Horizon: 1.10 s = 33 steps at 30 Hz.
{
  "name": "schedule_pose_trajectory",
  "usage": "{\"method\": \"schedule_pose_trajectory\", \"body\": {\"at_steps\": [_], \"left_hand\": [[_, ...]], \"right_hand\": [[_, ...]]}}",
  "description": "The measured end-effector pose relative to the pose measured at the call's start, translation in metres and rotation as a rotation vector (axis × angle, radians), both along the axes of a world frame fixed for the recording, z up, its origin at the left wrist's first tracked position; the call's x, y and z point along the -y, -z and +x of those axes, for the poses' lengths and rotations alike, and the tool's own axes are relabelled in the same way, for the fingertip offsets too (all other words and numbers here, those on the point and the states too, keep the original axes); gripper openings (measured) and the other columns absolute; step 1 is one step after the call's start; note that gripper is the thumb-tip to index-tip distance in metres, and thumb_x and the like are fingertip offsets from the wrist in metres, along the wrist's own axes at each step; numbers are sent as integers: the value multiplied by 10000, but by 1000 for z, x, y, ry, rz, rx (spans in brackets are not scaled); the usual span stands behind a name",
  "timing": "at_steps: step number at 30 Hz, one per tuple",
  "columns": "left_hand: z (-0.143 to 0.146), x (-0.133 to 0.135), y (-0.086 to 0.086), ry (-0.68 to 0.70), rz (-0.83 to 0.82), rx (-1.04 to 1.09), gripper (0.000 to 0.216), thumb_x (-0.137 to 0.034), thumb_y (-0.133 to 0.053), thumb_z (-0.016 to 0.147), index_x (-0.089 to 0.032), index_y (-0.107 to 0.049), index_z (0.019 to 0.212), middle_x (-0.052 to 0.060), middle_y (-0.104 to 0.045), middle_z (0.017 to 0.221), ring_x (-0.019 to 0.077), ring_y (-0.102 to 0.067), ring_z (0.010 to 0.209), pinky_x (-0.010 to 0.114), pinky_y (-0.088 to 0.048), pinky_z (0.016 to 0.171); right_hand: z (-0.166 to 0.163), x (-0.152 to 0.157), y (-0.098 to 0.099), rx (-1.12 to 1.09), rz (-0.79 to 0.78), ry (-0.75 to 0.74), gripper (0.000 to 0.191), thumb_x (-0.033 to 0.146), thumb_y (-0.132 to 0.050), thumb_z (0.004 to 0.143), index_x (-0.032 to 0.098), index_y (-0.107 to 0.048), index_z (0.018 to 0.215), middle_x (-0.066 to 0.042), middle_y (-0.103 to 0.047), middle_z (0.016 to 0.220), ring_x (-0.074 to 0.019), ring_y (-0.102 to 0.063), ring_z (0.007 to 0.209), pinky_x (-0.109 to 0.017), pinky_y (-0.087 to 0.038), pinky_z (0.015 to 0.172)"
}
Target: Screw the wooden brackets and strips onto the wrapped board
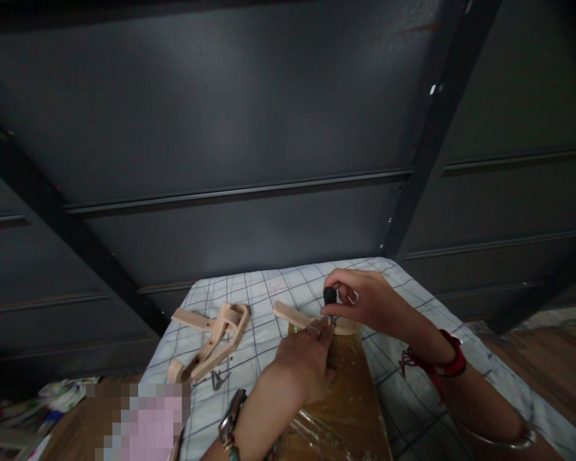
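Note:
My right hand [352, 298] is closed round the black handle of a screwdriver [330, 295], held upright with its short metal end pointing down. Its tip meets a light wooden piece [348, 328] lying across the far end of a brown box [350, 384] covered in clear film. My left hand [307, 358] reaches over the box, its fingertips pressed on the wooden piece beside the screwdriver tip and partly hiding it. A flat wooden strip [292, 314] runs out to the left from under those fingers; where it joins is hidden.
Left of the box, several light wooden parts [216, 339] lie joined together on a checked cloth [264, 288]. Small dark metal pieces [218, 379] rest near them. A grey metal panel [249, 230] rises behind the table. A blurred-out patch [148, 422] covers the lower left.

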State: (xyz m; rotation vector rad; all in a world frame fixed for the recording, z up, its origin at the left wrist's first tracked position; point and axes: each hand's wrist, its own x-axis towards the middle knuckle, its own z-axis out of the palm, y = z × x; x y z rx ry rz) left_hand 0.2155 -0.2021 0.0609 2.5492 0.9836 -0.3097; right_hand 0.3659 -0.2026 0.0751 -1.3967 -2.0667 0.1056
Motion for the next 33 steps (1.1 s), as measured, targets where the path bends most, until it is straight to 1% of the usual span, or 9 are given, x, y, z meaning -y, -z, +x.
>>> {"method": "schedule_pose_trajectory", "body": {"at_steps": [7, 12, 14, 19, 22, 24, 26, 30, 33], "left_hand": [[-1, -1, 2, 2, -12, 0, 668, -256, -498, 748, -58, -238, 1331, 152, -245, 1395, 267, -261, 1260, 402, -284, 1010], [-1, -1, 4, 17, 14, 18, 649, -253, -486, 749, -51, -257, 1322, 149, -258, 1391, 260, -278, 1254, 380, -282, 1010], [-1, -1, 5, 15, 20, 25, 640, -254, -474, 752, -47, -260, 1319, 155, -268, 1387, 263, -294, 1246, 375, -288, 1006], [-1, 0, 3, 18, 31, 22, 634, -253, -473, 752, -51, -268, 1317, 166, -314, 1364, 272, -333, 1222, 382, -316, 986], [-2, -1, 2, 37, 27, 27, 636, -251, -480, 747, -48, -272, 1313, 164, -325, 1359, 276, -341, 1215, 391, -327, 979], [-4, -2, 0, 47, 14, 27, 639, -242, -482, 744, -37, -269, 1311, 170, -324, 1358, 280, -341, 1214, 396, -333, 975], [-5, -2, -2, 44, 2, 29, 643, -235, -491, 738, -39, -272, 1310, 173, -312, 1363, 286, -339, 1215, 403, -336, 972], [-4, -2, 1, 19, -26, 35, 663, -192, -489, 730, -31, -242, 1324, 180, -260, 1383, 293, -313, 1229, 395, -317, 988], [-1, -3, 11, -28, -15, 63, 641, -147, -456, 726, -37, -253, 1324, 189, -280, 1369, 290, -350, 1208, 390, -328, 978]], "right_hand": [[-5, -3, 8, 65, 127, 55, 83, 239, -577, 707, 201, -511, 740, 29, -550, 634, -88, -437, 493, -221, -338, 509], [-4, -2, 9, 97, 122, 90, 175, 333, -617, 706, 191, -517, 688, 32, -522, 584, -94, -441, 499, -225, -326, 502], [-2, 1, 6, 86, 103, 55, 186, 338, -641, 691, 188, -534, 718, 29, -531, 615, -91, -449, 511, -217, -338, 503], [4, 9, -4, 23, 6, -166, 140, 227, -623, 722, 188, -564, 843, -18, -586, 868, -91, -515, 634, -204, -396, 575], [3, 7, -5, -50, -38, -134, 198, 170, -626, 710, 198, -560, 895, 5, -625, 812, -99, -540, 647, -212, -403, 598], [3, 4, -3, -86, -56, -88, 179, 173, -638, 695, 194, -560, 854, 18, -629, 750, -94, -530, 588, -216, -399, 569], [4, 2, -2, -94, -89, -98, 164, 176, -627, 699, 191, -561, 849, 18, -632, 757, -84, -513, 546, -213, -399, 542], [9, 0, -2, -113, -149, -148, 308, 94, -519, 751, 196, -545, 1041, -11, -643, 909, -99, -574, 729, -216, -437, 656], [10, 1, -3, -130, -165, -135, 324, 86, -514, 754, 217, -553, 1048, 4, -640, 906, -92, -576, 750, -203, -438, 660]]}}
